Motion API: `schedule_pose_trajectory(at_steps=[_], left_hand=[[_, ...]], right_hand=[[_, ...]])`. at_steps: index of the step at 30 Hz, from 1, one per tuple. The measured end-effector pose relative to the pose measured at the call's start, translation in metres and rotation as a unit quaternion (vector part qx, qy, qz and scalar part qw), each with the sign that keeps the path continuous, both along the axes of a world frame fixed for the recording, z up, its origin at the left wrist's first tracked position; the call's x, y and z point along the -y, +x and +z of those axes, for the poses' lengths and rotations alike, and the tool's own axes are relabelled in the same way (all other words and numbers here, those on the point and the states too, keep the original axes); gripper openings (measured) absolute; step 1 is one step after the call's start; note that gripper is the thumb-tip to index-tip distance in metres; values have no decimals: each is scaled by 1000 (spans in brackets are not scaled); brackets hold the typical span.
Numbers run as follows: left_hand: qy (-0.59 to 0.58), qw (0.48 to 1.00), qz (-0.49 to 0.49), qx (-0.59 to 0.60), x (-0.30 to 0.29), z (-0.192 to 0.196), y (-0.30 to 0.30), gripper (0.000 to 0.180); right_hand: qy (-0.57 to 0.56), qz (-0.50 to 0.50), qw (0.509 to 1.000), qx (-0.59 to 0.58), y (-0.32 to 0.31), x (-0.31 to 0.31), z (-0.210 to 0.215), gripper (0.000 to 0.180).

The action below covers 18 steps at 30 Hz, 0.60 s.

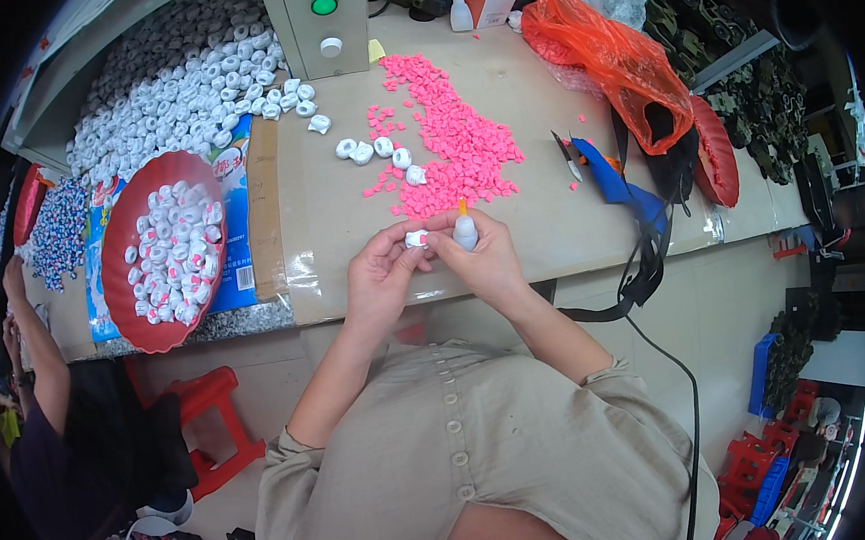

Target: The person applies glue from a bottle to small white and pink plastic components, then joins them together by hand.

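Observation:
My left hand (378, 274) pinches a small white ring-shaped plastic part (416, 238) with a bit of pink on it, just above the table's front edge. My right hand (482, 256) grips a small white glue bottle (465, 230) with an orange tip, held upright beside the part. A heap of small pink pieces (453, 138) lies just beyond my hands. A few loose white parts (379, 151) lie to the left of that heap.
A red bowl (117, 254) with finished white-and-pink parts sits at the left. Behind it lies a large pile of white parts (179, 82). A grey control box (320, 22), an orange plastic bag (613, 57), a blue glue gun (611, 172) and another person (50, 397) at left are nearby.

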<state>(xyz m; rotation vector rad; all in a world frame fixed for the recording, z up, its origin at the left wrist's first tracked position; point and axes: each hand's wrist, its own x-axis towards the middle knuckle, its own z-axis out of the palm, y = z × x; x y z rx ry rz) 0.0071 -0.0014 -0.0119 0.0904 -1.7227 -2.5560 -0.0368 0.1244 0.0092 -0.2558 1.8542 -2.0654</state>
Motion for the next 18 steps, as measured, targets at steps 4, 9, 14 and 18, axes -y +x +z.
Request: schedule_pose_trajectory(at_steps=[4,9,14,18], left_hand=[[-5,1000,3,-9,2,2,0,26],[52,997,27,42,-1,7,-2,23],[50,997,36,45,-1,6,-2,21],[41,998,37,39,-2,8,-2,19]], right_hand=[[17,-15,1000,-16,1,2,0,12],[1,-6,1000,-1,-2,3,-2,13],[14,6,1000,-7,-2,3,4,12],[5,7,1000,-4,-2,1,-6,11]])
